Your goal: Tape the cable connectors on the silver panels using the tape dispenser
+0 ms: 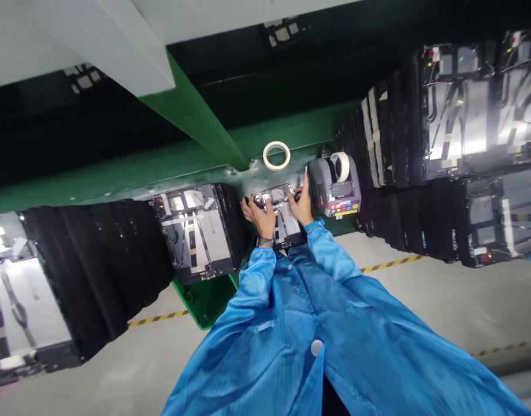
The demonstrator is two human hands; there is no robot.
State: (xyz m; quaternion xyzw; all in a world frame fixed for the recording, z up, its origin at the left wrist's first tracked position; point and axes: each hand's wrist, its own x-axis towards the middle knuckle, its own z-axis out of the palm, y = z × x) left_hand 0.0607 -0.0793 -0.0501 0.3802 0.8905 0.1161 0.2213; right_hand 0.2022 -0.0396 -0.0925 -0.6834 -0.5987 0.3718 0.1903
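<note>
Central item: one flat rectangular electronic unit with a black frame and silver-white panels (286,224), lying face up on the dark green worktop (252,180), directly before the person, between both hands.

Left hand (260,219): dark band at the wrist; fingers loosely spread, unclenched, resting over the unit's upper left part, thumb upon its face.

Right hand (302,207): blue band at the wrist; index finger extended straight beside the dispenser, thumb and other fingers bent at the unit's upper right edge. Whether it pinches anything cannot be told at this size.

One cream ring-shaped roll of tape (267,164), lying flat beyond the unit, near it and apart from both hands.

One grey-and-black tape dispenser with coloured buttons (319,186), just right of the right hand, bearing a second cream roll (345,167).

One row of similar black-framed units standing on edge (204,234), left of the left hand; further rows (458,121) at far right.

One green plastic bin (208,306), below the left row.

Garment: shiny blue long-sleeved coat (291,323), white-buttoned.
</note>
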